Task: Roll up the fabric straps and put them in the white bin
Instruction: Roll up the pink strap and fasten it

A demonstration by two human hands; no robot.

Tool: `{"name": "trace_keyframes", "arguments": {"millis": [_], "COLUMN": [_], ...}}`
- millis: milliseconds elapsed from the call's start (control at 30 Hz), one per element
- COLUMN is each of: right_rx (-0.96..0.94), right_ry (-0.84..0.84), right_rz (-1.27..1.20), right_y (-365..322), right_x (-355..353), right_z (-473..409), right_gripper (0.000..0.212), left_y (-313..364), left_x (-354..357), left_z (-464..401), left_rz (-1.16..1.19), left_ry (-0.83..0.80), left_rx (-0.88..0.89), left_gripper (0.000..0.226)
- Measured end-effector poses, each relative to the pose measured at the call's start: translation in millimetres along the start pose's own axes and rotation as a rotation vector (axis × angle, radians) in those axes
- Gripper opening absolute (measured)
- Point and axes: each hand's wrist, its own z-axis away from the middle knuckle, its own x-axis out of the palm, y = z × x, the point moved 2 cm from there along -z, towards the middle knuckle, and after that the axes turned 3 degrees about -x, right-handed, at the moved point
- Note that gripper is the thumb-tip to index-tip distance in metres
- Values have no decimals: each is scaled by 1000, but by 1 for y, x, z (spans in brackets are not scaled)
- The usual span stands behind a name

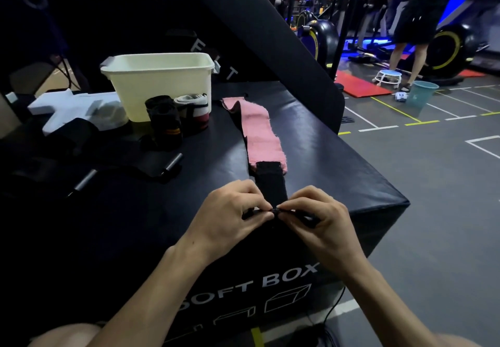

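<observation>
A pink fabric strap (258,130) with a black end section (271,183) lies stretched out along the top of the black soft box (338,168), running away from me. My left hand (230,214) and my right hand (316,216) both pinch the near black end between thumb and fingertips, where it is folded into a small tight start of a roll. The white bin (162,84) stands at the back left of the box. Its inside is not visible from here. A rolled black strap (163,122) and a rolled white-and-red strap (193,112) stand in front of the bin.
Dark straps with metal ends (167,166) lie on the left of the box top. White foam pieces (73,108) sit behind them. A large black padded panel (270,21) leans at the back. To the right are the gym floor, a teal bucket (420,93) and a standing person (416,21).
</observation>
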Motion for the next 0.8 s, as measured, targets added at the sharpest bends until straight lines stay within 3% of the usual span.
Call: {"name": "trace_keyframes", "arguments": {"millis": [200,367,533,667,800], "right_rx": [24,165,353,487,495], "right_ry": [-43,-22,-98,-228,-253], "right_rz": [7,21,64,95,102], "right_y": [-10,-17,-19,-18,-16], "right_x": [-6,-6,-5,-1,1], "right_z": [0,-5,-23,-35,-40], "right_gripper": [18,5,16,17,17], "left_y": [1,0,2,4,6], "left_x": [-2,-1,-1,-1,2], "left_z": [1,1,-3,-1,2], "left_rz": [29,96,83,23,-130], "left_ry": [-17,-42,-52,-1,21], "left_rx": [-46,-169,-275,-214,-98], "left_gripper": [11,5,8,13,14]}}
